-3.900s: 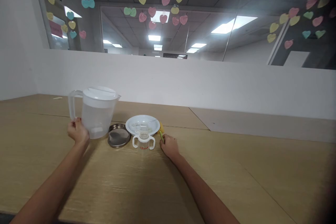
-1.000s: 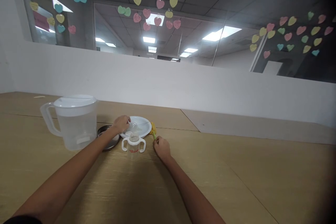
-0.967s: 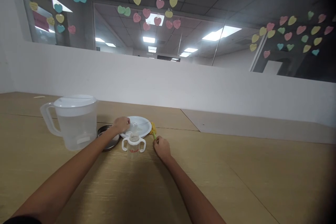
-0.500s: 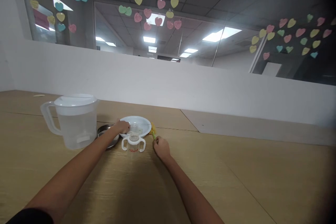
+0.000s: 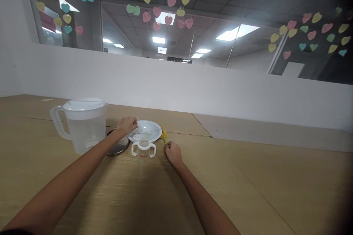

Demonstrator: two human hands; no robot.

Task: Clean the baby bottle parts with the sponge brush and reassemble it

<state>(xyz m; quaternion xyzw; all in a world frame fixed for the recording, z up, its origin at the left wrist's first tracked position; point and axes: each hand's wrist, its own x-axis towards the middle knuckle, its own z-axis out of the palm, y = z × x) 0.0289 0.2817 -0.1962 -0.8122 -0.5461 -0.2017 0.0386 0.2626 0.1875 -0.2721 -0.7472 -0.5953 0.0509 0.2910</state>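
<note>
My left hand [image 5: 128,125] is over the left rim of a white plate [image 5: 156,132]. Its fingers are pinched on a clear plastic cap [image 5: 138,129] at the plate's left side; the grip is partly hidden. In my right hand [image 5: 173,152] is the green handle of a brush with a yellow sponge head [image 5: 163,132], which lies by the plate's right rim. Between my hands, in front of the plate, an open clear baby bottle [image 5: 143,149] with two white handles and red lettering stands upright. A small white ring [image 5: 136,137] shows at the plate's near edge.
A large translucent lidded pitcher [image 5: 87,128] stands at the left, its handle pointing left. A round metal dish [image 5: 119,148] lies beside it, partly under my left forearm. Behind the wooden table [image 5: 248,183] rises a white wall [image 5: 154,84] with windows above.
My left hand has moved up and left over the plate, and the clear cap has shifted left with it. My right hand keeps its hold on the brush. The view has shifted slightly.
</note>
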